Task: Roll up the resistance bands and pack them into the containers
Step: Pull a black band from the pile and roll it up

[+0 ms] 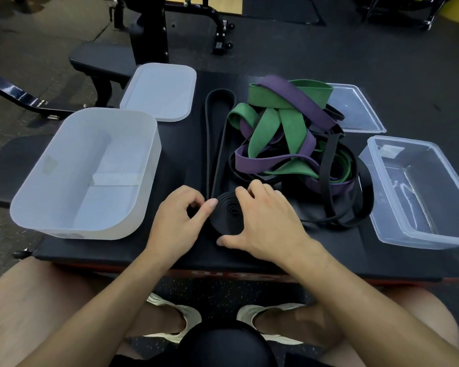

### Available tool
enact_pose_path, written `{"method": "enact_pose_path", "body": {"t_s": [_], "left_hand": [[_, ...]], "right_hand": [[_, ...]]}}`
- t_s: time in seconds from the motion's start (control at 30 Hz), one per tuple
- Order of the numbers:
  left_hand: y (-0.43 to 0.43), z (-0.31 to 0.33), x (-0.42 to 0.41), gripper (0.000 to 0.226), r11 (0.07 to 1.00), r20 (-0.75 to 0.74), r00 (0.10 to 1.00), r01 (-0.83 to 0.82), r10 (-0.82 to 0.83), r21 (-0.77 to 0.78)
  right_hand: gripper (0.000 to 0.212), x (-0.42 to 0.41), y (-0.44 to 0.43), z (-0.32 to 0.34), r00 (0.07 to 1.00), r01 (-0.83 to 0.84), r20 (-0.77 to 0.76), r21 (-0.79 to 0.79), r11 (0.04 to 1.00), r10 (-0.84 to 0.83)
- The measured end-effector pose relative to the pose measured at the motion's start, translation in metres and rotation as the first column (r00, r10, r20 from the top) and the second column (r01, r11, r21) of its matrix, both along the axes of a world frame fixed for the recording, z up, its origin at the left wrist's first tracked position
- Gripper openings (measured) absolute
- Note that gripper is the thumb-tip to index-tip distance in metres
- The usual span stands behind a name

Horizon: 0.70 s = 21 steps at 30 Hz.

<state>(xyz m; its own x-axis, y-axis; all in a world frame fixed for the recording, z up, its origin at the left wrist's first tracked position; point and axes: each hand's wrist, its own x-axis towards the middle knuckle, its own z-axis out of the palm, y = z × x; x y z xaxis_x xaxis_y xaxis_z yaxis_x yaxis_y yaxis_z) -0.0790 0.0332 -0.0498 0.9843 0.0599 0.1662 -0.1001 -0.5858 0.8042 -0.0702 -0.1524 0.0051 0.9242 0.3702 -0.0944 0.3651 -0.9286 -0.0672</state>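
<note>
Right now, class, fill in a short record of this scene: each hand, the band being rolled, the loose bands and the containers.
left hand: pinches the edge of the black roll
right hand: fingers and thumb curled round the same roll
black roll: partly wound, on the black mat; unrolled tail stretches away
pile: green, purple and black bands, tangled, right of the tail
white tub: left, open, no bands inside; white lid behind it
clear container: right, open, no bands inside; clear lid behind it

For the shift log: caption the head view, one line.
Left hand and right hand coil a black resistance band; tangled bands behind, frosted tub and clear tub empty.
</note>
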Motion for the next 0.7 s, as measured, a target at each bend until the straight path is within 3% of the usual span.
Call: {"method": "enact_pose_path", "body": {"t_s": [0.37,0.57,0.7], "left_hand": [[-0.004,-0.001,-0.002,0.018,0.997,-0.046,0.997,-0.060,0.058,-0.038],[-0.003,0.001,-0.002,0.023,0.999,-0.063,0.998,-0.024,0.022,-0.042],[-0.003,0.001,-0.002,0.022,0.998,-0.074,0.997,-0.021,0.016,-0.065]], "right_hand": [[0.105,0.033,-0.007,0.023,0.951,-0.284,-0.160,-0.128,0.950,0.263],[0.103,0.035,-0.015,0.019,0.877,-0.395,-0.282,0.041,0.918,0.390],[0.110,0.022,-0.019,0.007,0.908,-0.276,-0.277,0.171,0.946,0.315]]}}
